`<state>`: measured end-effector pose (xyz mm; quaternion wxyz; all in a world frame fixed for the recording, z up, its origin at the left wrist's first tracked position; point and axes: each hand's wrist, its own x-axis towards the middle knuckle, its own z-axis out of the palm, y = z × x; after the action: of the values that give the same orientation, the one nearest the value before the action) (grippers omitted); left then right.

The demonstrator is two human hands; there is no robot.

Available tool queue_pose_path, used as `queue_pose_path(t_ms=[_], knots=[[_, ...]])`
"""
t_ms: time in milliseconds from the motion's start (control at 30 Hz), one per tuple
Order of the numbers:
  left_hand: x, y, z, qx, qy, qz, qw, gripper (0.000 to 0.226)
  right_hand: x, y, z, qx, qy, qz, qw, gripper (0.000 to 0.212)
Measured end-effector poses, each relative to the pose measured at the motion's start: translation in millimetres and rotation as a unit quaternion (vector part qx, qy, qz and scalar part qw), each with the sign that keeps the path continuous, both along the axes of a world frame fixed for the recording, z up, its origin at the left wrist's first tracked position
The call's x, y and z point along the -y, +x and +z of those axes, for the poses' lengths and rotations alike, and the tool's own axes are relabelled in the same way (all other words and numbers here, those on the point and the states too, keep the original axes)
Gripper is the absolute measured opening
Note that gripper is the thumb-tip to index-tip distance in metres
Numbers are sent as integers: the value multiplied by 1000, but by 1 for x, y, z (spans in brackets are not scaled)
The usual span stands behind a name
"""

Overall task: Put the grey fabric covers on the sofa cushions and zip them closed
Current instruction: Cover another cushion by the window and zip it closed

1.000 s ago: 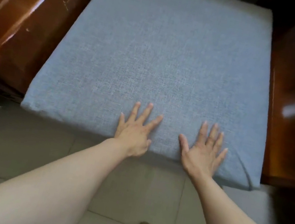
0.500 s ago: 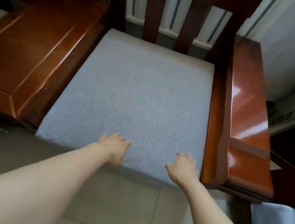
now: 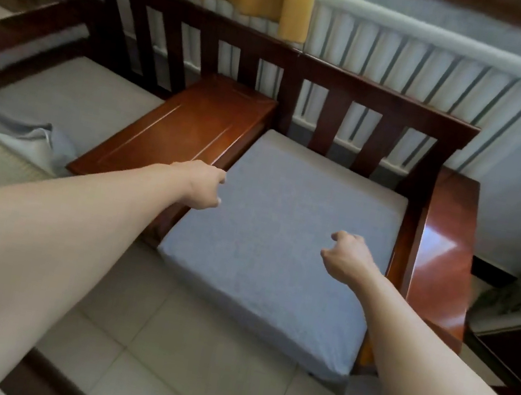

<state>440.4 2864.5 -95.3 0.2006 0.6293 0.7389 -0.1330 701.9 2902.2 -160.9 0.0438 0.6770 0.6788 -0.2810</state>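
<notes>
Both bare arms reach forward from the bottom edge of the view, and they are well apart from each other. The left arm comes in from the lower left corner and goes up toward the middle. The left hand is seen from the back, with the fingers loosely curled downward, and it holds nothing. The right arm enters from the lower right corner and is also stretched out. The right hand is lower in the view than the left one. Its fingers are bent loosely inward, the knuckles are up, and the grip is empty too.
</notes>
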Motion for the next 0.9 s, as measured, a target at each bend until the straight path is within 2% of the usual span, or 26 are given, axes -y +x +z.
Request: queue_pose_path(t_ms=[267, 467, 667, 900], knots=[[12, -16, 23, 10, 2, -14, 1000, 48, 8, -29, 51, 9, 16, 18, 1000, 42], [16, -44, 51, -5, 40, -52, 998, 48, 8, -61, 105, 31, -7, 42, 999, 67], [13, -119, 79, 8, 65, 14, 998, 53, -13, -120, 145, 28, 23, 77, 996, 79], [-3, -209, 86, -2, 71, 94, 993, 55, -71, -226, 148, 25, 25, 160, 986, 78]])
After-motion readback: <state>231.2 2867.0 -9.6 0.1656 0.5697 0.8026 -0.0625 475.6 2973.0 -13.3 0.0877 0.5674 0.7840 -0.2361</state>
